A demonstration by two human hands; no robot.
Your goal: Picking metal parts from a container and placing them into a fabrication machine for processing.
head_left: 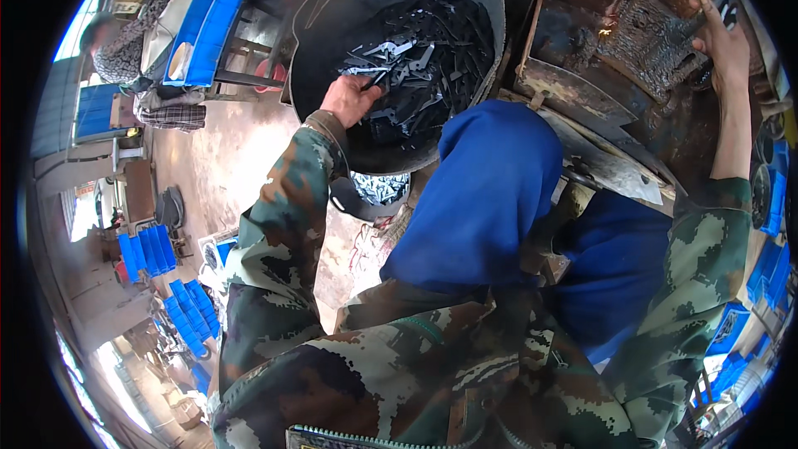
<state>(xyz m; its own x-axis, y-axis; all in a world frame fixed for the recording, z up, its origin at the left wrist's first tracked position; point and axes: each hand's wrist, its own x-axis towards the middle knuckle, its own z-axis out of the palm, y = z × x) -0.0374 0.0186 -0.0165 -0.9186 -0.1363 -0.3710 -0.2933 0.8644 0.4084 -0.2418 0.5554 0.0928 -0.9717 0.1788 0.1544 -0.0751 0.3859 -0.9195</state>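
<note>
Left hand (351,101): pinches dark metal strip (378,79), projecting past its fingertips, inside tub (320,54) near the lower-left rim.
Right hand (723,46): at right edge of oily machine (647,37); grip cannot be told.
Metal pieces (455,41): heaped in tub.

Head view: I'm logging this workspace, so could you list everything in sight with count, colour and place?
Large tub: one, dark grey, upper centre
Metal pieces: many, black and silvery, inside it
Small bucket: one, dark, below the tub
Bucket contents: many, silvery, inside
Machine: one, brown, upper right
Trays: several, blue, both sides
Container: one, reddish, left of tub
Co-worker: one, patterned clothing, upper left
More near the edges: too small to tell
Cloth: blue, over the legs
Jacket: one, camouflage, bottom
Left hand: one, bare, holding a dark piece in the tub
Right hand: one, bare, by the machine
</note>
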